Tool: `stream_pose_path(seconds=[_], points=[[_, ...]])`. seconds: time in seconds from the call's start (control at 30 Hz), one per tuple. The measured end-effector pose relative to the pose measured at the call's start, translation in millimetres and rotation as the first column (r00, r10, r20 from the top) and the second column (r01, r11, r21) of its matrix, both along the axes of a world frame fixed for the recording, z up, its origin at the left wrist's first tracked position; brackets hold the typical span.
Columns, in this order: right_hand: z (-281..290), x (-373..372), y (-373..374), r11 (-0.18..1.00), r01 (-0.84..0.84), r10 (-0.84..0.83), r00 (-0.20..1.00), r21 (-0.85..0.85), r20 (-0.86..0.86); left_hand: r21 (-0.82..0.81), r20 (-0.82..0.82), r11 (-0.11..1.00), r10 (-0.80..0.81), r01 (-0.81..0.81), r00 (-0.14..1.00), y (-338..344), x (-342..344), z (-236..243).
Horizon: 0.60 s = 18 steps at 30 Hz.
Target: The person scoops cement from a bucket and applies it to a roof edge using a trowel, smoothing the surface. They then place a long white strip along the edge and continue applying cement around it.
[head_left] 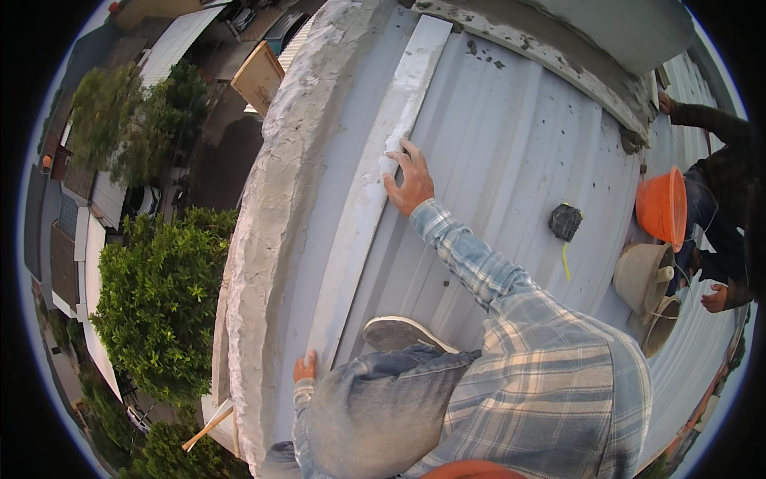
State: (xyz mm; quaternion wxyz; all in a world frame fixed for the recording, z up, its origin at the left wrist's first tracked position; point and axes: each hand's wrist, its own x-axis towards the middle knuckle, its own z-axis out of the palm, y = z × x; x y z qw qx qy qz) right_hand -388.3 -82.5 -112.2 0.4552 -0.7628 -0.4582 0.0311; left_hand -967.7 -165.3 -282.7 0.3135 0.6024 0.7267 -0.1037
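A long, pale grey-white board (pixel 375 180) lies lengthwise on the ribbed metal roof, beside a rough mortar parapet, its face smeared with dried cement. My right hand (pixel 412 180) reaches out to its middle stretch, with curved fingers and thumb closed on the board. Near the board's close end, my left hand (pixel 304 367) is at its left edge with bent fingers, partly hidden by my knee. Both sleeves are blue plaid. My shoe (pixel 407 334) rests on the roof to the right of the board.
The parapet (pixel 275 215) drops off left toward trees and a street. Right of me lie a dark lump (pixel 565 222) with a yellow strip, an orange bucket (pixel 662 207) and a cement-stained bucket (pixel 641 275). Another person (pixel 722 191) is at far right. A plastered ledge (pixel 558 64) crosses the far end.
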Motion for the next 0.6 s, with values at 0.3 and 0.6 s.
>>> stream_pose_path(seconds=[0.3, 0.6], points=[[5, -79, -79, 0.882, -0.470, 0.469, 0.882, 0.025, 0.049, 0.053, 0.166, 0.996, 0.058, -0.068, 0.984, 7, 29, 62], [-63, -103, -177, 0.418, -0.832, 0.880, 0.470, -0.365, -0.062, -0.215, -0.028, 0.888, -0.421, 0.406, 0.906, 75, 67, 247]])
